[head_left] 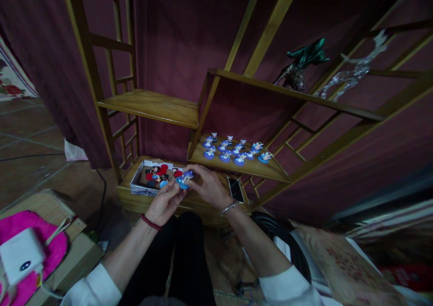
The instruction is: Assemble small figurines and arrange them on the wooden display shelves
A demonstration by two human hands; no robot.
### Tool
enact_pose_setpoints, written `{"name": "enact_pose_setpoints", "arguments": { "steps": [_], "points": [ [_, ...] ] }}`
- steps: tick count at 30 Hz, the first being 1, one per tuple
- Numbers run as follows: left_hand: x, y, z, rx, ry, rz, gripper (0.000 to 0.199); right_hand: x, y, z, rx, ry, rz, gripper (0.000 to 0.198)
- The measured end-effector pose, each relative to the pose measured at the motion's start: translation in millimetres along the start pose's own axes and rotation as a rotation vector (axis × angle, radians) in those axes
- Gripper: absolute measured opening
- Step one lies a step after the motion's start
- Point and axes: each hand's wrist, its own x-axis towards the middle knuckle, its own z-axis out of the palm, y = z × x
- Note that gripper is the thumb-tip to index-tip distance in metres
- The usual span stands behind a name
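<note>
Between my two hands is a small figurine (185,179) with purple hair and a blue base. My left hand (165,202) pinches the base from the left, and my right hand (209,186) grips the figurine from the right. Just left of them, an open cardboard box (144,190) on the low shelf holds several figurines with red and black parts. Beyond my right hand, several purple and blue figurines (226,155) stand in rows on the raised shelf (270,171), with small dark ones (230,139) at the back.
A phone (235,190) lies on the low shelf right of my right hand. A wooden shelf board (152,106) is above the box. Higher right stand a green-topped sculpture (301,64) and a clear glass-like figure (355,71). A white device (22,256) sits at lower left.
</note>
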Motion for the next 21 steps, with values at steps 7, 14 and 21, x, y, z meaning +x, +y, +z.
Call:
{"name": "enact_pose_setpoints", "arguments": {
  "steps": [7,14,21],
  "points": [
    [2.0,3.8,3.9,0.018,-0.037,0.018,0.023,1.1,0.1,-5.5,0.044,-0.011,-0.010,0.029],
    [2.8,7.4,6.7,0.047,-0.050,0.012,0.025,0.9,-1.0,-13.8,0.069,-0.050,-0.018,0.049],
    [3.5,6.5,4.4,0.061,-0.044,-0.008,0.027,3.0,4.0,-13.1,0.028,-0.042,-0.049,0.041]
  ]
}}
